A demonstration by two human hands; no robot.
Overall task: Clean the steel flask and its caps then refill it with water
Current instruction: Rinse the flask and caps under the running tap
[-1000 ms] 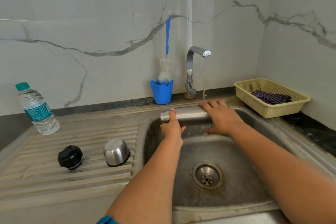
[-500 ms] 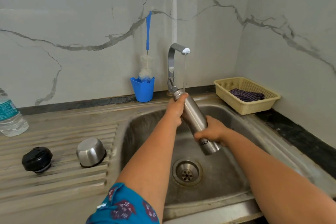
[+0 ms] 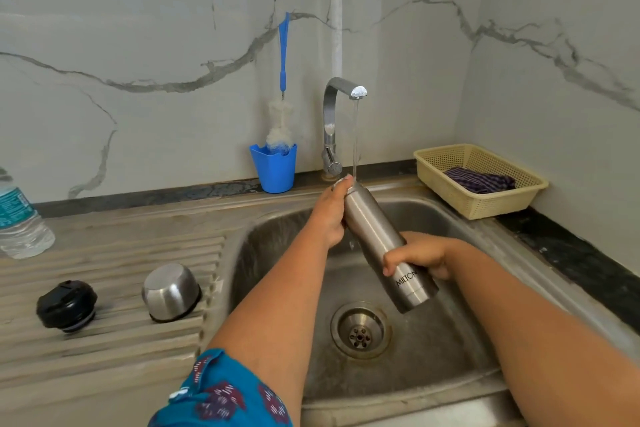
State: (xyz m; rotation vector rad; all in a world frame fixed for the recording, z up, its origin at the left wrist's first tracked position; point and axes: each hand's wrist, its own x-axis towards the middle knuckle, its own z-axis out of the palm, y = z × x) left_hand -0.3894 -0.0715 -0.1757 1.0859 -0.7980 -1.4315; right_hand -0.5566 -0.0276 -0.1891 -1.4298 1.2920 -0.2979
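I hold the steel flask (image 3: 381, 246) tilted over the sink (image 3: 433, 357), under the tap water; my left hand (image 3: 330, 215) grips its neck, my right hand (image 3: 420, 255) its lower body. Wet steel is probably slippery, so I grip firmly.
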